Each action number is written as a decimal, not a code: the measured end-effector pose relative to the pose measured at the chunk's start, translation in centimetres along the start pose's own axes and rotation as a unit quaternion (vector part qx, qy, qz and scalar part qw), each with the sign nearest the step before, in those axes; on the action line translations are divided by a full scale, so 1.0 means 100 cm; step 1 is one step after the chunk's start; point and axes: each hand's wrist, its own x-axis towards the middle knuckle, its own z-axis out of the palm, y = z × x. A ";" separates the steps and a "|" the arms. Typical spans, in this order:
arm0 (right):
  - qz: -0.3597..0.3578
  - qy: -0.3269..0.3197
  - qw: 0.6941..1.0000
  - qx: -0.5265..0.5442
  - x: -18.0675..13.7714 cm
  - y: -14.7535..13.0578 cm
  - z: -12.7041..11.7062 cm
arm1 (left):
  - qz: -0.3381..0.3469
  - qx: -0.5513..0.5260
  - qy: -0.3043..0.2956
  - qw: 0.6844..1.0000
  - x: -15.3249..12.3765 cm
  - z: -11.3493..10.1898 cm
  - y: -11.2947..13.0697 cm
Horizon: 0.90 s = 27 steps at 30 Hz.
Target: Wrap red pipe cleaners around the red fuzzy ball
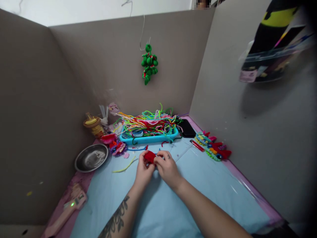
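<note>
Both hands meet over the middle of a light blue table cover. My left hand has its fingers closed on the left side of a small red fuzzy piece. On the other side, my right hand pinches the right edge of that same piece, thumb and forefinger together. The exact make of the red piece is too small to tell, and the fingers hide part of it. Just beyond the hands lie a short blue strand and a yellow-green strand.
A blue tray heaped with coloured strands stands behind. To the left are a metal bowl, a brown cup and a pink glue gun. A red cutter, a black phone and colourful fuzzy crafts lie right. Grey partitions enclose the table.
</note>
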 end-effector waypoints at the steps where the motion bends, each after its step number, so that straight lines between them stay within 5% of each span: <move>1: 0.008 0.011 1.000 0.023 0.000 -0.001 0.000 | -0.003 -0.003 -0.006 1.000 0.000 0.000 0.000; 5: 0.091 0.048 0.988 0.116 0.002 0.001 -0.003 | -0.013 -0.048 -0.003 0.999 0.003 -0.005 0.000; 17: 0.247 -0.026 0.936 0.251 0.002 0.009 0.009 | -0.039 -0.103 -0.028 0.994 0.005 -0.009 0.005; 22: 0.246 -0.025 0.933 0.262 0.001 0.008 0.008 | -0.051 -0.027 -0.070 0.996 0.005 -0.007 -0.002; 27: 0.235 -0.023 0.940 0.246 0.003 0.006 0.006 | -0.018 0.012 -0.045 0.999 0.005 -0.009 -0.006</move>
